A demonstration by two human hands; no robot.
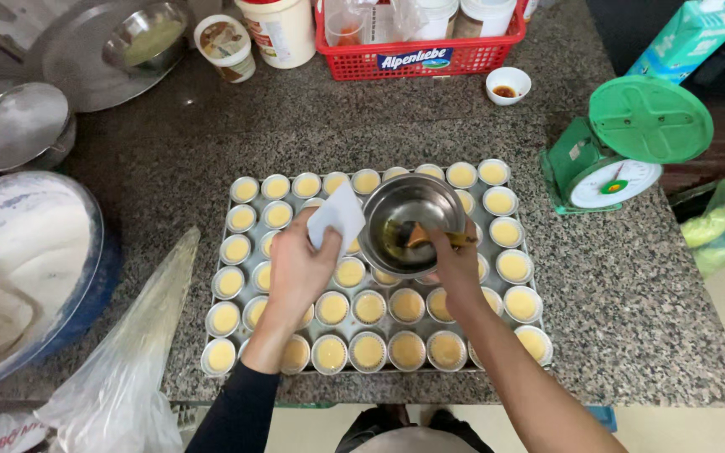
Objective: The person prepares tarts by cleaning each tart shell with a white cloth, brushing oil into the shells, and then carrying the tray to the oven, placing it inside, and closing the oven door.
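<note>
From the head camera I see my left hand (299,267) pinching a white scraper card (336,216) over the left half of the metal tray (240,295), which sits on the granite counter (631,302) packed with small filled cups (331,353). My right hand (456,262) grips the near rim of a small steel bowl (409,220), fingers closed on it, with a brush (430,236) resting inside; the bowl hangs above the tray's middle right. To work this cleanly, I judge I should keep the bowl level and low over the cups, and hold the card clear of the wet fillings. A green kitchen scale (623,147) stands far right, a red basket (417,50) beyond.
</note>
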